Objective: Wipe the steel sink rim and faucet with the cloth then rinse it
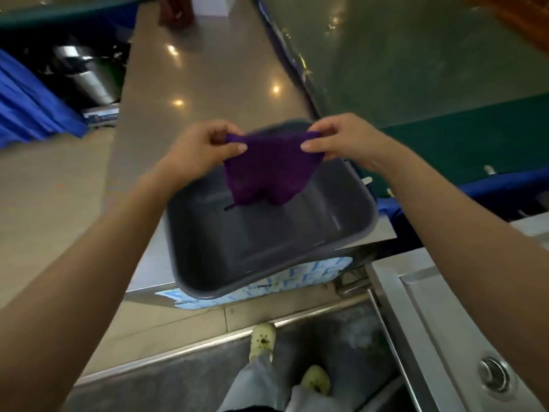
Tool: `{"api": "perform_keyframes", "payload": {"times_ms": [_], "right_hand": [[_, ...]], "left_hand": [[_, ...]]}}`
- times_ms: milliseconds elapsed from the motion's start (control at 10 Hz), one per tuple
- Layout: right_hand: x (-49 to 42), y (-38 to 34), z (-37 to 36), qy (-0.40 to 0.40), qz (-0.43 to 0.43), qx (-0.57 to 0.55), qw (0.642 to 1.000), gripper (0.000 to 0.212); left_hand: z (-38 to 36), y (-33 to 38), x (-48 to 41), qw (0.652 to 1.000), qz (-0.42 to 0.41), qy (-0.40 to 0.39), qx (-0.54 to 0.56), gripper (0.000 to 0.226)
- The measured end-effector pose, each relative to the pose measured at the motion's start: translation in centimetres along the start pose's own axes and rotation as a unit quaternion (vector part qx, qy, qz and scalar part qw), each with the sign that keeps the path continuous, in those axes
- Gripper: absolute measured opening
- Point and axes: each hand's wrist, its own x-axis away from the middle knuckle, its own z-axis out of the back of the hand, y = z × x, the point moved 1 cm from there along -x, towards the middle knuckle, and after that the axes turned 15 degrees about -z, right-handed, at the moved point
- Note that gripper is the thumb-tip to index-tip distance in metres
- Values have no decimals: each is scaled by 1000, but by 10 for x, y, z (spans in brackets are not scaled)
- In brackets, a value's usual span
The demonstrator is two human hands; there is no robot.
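Cloth [267, 171] held spread over tub [267, 242].
Top corners pinched between curled fingers [237, 147] of left hand [205, 150] and right hand [341, 141]; hung open above tub, likely to unfold it and catch drips before reaching sink [430, 307].

Grey tub [373, 217] on long counter [208, 78]

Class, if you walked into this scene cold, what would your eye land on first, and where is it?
The purple cloth stands out, stretched mid-frame between the left hand and right hand, whose fingers pinch its top corners. Just below it a grey tub sits at the counter's edge. The steel sink lies at lower right, and pale clogs show at the bottom.
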Motion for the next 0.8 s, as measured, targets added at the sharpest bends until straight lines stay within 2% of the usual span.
{"api": "perform_keyframes", "payload": {"times_ms": [100,200,300,400,500,600,700,800], "right_hand": [[-16,39,-26,-63,-64,31,996,7],[-27,62,-46,-99,-114,86,985,14],[-41,70,-59,-79,-127,116,982,18],[-63,69,-68,-21,-109,122,986,27],[-85,66,-79,48,-101,146,983,30],[-103,71,-88,106,-114,223,962,41],[-103,79,-104,66,-133,337,930,54],[-102,78,-104,44,-137,376,915,56]], "left_hand": [[-25,-56,36,996,73,-16,50,25],[-46,-95,61,986,151,-15,66,28],[-54,-117,60,982,190,-6,12,25],[-53,-126,39,976,192,9,-101,13],[-51,-130,21,966,199,16,-164,21],[-57,-145,13,967,188,-14,-169,34],[-69,-151,14,938,173,-146,-261,50],[-74,-142,-3,910,126,-214,-332,45]]}}
